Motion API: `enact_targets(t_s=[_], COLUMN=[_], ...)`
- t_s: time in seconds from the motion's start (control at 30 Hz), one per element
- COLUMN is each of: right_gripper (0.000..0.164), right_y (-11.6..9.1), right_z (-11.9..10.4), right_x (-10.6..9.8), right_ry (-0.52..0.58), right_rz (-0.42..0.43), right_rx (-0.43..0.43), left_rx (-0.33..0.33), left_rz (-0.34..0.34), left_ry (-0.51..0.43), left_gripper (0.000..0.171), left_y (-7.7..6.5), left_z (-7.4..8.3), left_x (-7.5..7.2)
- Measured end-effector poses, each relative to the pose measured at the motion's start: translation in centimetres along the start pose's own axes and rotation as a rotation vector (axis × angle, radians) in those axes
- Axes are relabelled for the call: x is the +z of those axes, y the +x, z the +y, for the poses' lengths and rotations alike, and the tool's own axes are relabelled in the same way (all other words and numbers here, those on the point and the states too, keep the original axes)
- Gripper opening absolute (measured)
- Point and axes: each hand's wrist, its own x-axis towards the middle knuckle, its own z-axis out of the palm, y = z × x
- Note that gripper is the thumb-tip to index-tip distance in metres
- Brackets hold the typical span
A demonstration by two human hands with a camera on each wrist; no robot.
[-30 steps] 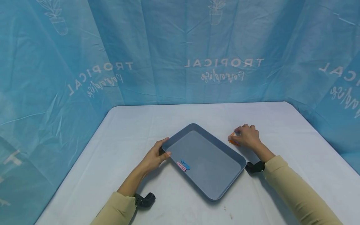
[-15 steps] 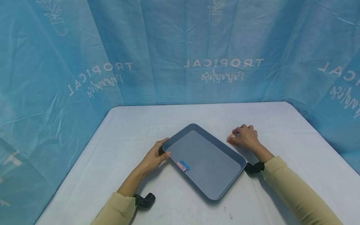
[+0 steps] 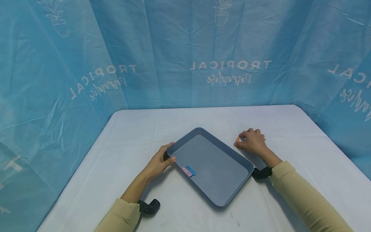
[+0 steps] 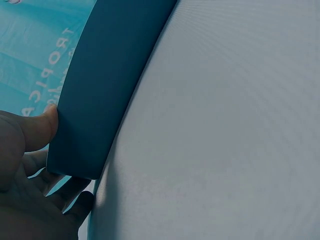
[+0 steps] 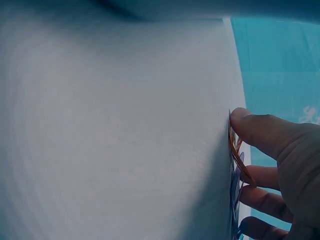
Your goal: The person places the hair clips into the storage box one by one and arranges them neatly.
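Observation:
A grey-blue tray lies on the table, turned at an angle. My left hand grips its left corner; in the left wrist view the thumb presses the tray wall and the fingers curl below it. Inside the tray, near that hand, a pink hair clip and a blue hair clip lie side by side. Beyond the tray's right side, my right hand pinches an orange hair clip between thumb and fingers, low over the table. Purple clips show beneath its fingers in the right wrist view.
The white-covered table extends around the tray. A blue printed curtain hangs behind and at both sides. Black wrist cameras, one on the left and one on the right, sit close above the cloth.
The right hand has shifted slightly left and its fingers have closed on the orange hair clip. Another bit of orange now peeks out behind its knuckles. The left hand and tray stay put.

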Motion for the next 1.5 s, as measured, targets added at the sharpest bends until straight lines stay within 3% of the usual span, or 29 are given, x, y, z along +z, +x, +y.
enact_targets(t_s=[0.67, 1.13, 1.5], right_gripper=[0.053, 0.051, 0.050], right_y=[0.5, 0.4, -0.4], right_z=[-0.4, -1.8, -4.5], right_x=[-0.9, -4.1, -5.4], right_ry=[0.111, 0.162, 0.198], right_rz=[0.004, 0.062, 0.102], right_rx=[0.008, -0.074, -0.223], left_rx=[-0.006, -0.004, -0.003], left_rz=[-0.001, -0.008, -0.011], left_ry=[-0.020, -0.033, -0.020], left_gripper=[0.065, 0.065, 0.066], left_y=[-0.1, -0.1, 0.0], left_z=[0.0, 0.2, -0.1], left_x=[0.1, 0.0, -0.1])
